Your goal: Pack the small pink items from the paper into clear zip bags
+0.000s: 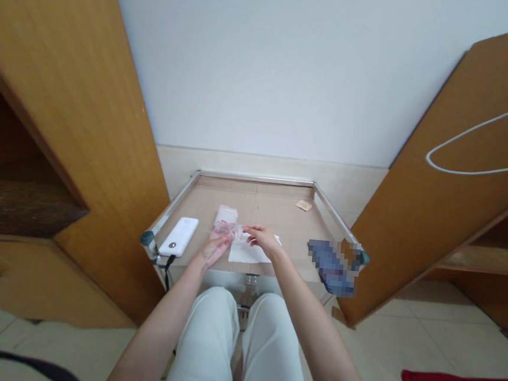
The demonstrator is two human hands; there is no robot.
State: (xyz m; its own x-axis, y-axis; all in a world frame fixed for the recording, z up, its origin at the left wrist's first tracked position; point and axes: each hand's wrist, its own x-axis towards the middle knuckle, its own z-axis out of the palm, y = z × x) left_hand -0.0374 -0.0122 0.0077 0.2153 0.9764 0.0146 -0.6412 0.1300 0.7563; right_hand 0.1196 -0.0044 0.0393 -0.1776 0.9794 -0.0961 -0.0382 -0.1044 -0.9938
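Clear plastic packet with pink contents sits over a white paper sheet, mid-tray. Your left hand pinches it in a narrow grip; your right hand meets its right end, grip there unclear. Steel rails bound the back and sides of the cardboard-lined tray; open cardboard lies behind and rightward. Just left: white power bank, black cable hanging over the front edge. Just behind: white packet. Far back: tan card, too small to read. Right rail: pixel-blurred blue item. Wooden cabinet doors flank the tray.
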